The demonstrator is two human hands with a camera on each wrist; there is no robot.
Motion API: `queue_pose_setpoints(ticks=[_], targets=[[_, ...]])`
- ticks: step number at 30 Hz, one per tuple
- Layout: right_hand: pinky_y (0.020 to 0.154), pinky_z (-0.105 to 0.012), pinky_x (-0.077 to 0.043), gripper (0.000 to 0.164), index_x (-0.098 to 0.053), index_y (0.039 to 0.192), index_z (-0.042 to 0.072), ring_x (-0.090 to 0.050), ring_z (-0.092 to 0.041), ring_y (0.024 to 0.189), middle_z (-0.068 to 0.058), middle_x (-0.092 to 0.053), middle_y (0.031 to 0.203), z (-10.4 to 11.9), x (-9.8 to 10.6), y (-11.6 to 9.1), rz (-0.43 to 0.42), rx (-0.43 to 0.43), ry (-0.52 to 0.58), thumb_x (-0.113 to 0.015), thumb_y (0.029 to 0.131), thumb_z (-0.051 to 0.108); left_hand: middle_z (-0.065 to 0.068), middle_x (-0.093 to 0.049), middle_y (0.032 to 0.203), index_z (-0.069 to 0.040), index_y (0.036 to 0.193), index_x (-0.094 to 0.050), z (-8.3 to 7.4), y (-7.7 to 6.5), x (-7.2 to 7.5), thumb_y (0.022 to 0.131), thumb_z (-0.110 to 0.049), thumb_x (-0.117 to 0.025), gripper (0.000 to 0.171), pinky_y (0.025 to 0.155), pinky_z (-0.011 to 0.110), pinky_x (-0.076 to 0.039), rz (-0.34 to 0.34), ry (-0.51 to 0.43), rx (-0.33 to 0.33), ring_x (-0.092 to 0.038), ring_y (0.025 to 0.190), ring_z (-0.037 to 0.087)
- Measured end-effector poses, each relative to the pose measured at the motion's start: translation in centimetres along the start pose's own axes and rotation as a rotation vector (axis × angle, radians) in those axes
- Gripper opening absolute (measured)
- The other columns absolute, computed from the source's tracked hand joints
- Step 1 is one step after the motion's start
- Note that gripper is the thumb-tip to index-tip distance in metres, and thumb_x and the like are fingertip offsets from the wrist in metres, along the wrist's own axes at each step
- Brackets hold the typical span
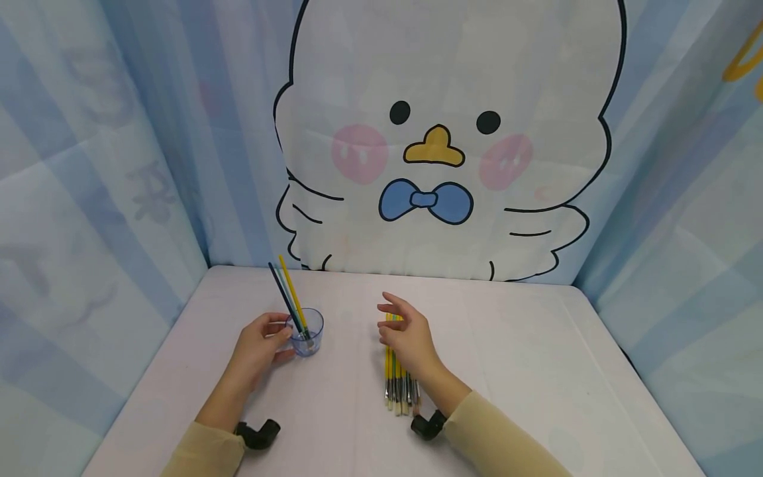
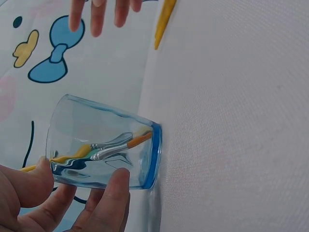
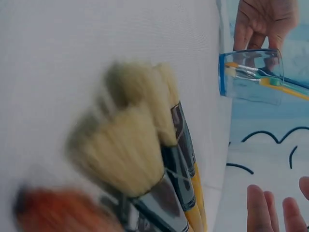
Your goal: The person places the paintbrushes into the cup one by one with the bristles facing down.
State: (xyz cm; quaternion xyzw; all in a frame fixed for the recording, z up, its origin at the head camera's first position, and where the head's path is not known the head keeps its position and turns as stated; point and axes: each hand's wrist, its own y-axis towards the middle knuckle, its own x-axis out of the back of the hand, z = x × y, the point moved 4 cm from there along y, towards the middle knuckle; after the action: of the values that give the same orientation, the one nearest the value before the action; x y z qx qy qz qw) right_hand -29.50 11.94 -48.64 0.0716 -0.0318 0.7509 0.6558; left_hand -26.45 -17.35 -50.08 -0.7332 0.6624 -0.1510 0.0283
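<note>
In the head view my left hand (image 1: pixel 257 343) holds a clear blue-tinted plastic cup (image 1: pixel 316 336) at its near left side. The left wrist view shows the thumb at the rim and a fingertip (image 2: pixel 119 186) against the cup wall. Inside the cup, paintbrushes (image 1: pixel 291 291) lean to the left, bristles down, with yellow and dark handles showing. My right hand (image 1: pixel 411 338) is above a row of paintbrushes (image 1: pixel 401 391) on the table, fingers loosely spread and holding nothing. Pale and reddish bristles (image 3: pixel 123 150) fill the lower right wrist view, partly blurred.
The white-covered table (image 1: pixel 507 371) reaches back to a curtain (image 1: pixel 536 79) printed with a chick and a blue bow tie. Black wrist-worn devices (image 1: pixel 259 435) sit at both sleeve cuffs. The cup stands left of the laid-out brushes.
</note>
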Motion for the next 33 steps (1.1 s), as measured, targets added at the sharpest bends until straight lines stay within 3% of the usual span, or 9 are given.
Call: queue_pose_setpoints(ticks=[13,20,33], targets=[[0.081,-0.039,-0.070,0.067,-0.057,0.155,0.027,-0.072,-0.040,0.113,-0.019,-0.064,0.149,-0.5,2.7,-0.6,-0.033,-0.043,-0.011,-0.073,0.098,-0.003,0.026,-0.055,0.144,-0.004,0.148,-0.054,0.0,-0.2,-0.1,0.111,-0.010,-0.059,0.038,0.096,0.042,-0.067,-0.009,0.010,-0.004,-0.066,0.123,0.035],[0.078,-0.036,-0.070,0.067,-0.056,0.156,0.027,-0.071,-0.032,0.106,-0.016,-0.065,0.147,-0.8,3.8,-1.2,-0.050,-0.068,-0.032,-0.073,0.098,-0.002,0.024,-0.055,0.144,-0.005,0.148,-0.055,0.4,0.1,-0.1,0.111,-0.011,-0.059,0.037,0.095,0.040,-0.068,0.004,-0.003,0.001,-0.065,0.120,0.032],[0.072,-0.041,-0.071,0.072,-0.055,0.157,0.029,-0.073,-0.034,0.100,-0.018,-0.068,0.140,-1.7,5.5,-1.8,-0.103,-0.123,-0.115,-0.070,0.096,-0.005,0.025,-0.055,0.143,-0.005,0.148,-0.055,0.3,0.2,-0.1,0.111,-0.013,-0.060,0.038,0.095,0.040,-0.068,0.003,0.008,-0.012,-0.066,0.120,0.032]])
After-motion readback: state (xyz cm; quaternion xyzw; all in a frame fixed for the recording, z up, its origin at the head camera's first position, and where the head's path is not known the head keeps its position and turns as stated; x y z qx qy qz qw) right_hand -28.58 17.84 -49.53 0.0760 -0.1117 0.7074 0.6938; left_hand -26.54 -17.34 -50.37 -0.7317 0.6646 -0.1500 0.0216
